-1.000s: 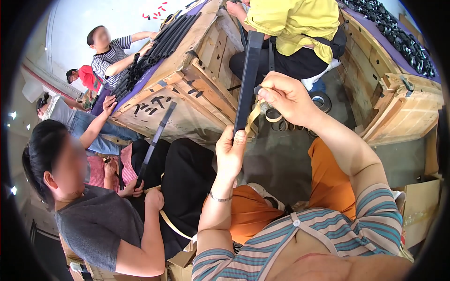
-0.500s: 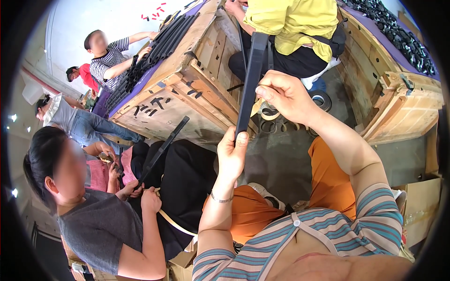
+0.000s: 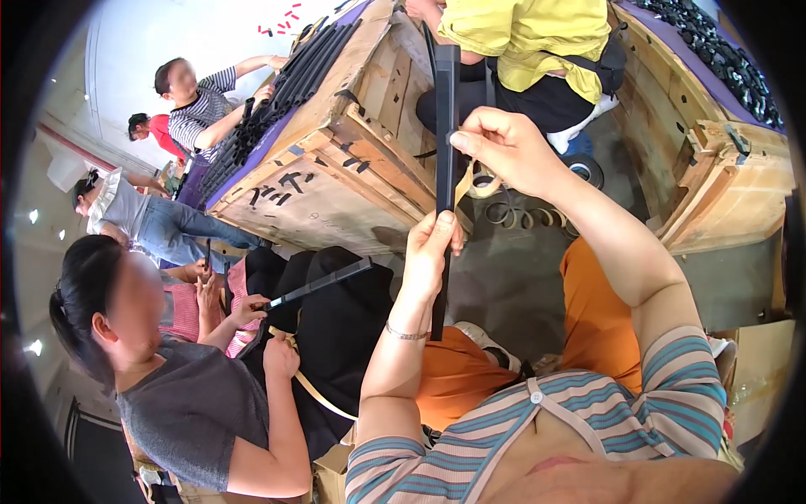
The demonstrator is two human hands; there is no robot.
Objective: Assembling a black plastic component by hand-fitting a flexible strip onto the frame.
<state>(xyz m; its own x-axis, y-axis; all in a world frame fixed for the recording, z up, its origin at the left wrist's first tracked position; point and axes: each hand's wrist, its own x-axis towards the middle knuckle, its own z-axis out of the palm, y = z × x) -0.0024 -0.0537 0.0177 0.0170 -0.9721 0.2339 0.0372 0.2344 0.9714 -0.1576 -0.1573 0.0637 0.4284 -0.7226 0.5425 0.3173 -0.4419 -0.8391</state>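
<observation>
A long black bar (image 3: 447,109) stands nearly upright in front of me, its lower end above my orange-clad leg. My left hand (image 3: 432,244) is closed around its lower half, thumb on the front. My right hand (image 3: 508,147) pinches at the bar's right edge, higher up, its thumb tip touching the bar. A narrow tan tape strip (image 3: 463,185) curls down from these fingers along the bar's edge. Where the strip meets the bar is partly hidden.
Tape rolls (image 3: 504,217) lie on the floor beyond my hands. A wooden crate (image 3: 311,206) carries black bars (image 3: 306,71); another crate (image 3: 722,185) holds black parts. At my left, a co-worker (image 3: 210,403) holds a similar bar (image 3: 323,281). A person in yellow (image 3: 529,42) sits ahead.
The bar has turned more upright and slid lower through my left hand, its bottom end now showing. My right hand has risen slightly. The co-worker's bar has tipped flatter.
</observation>
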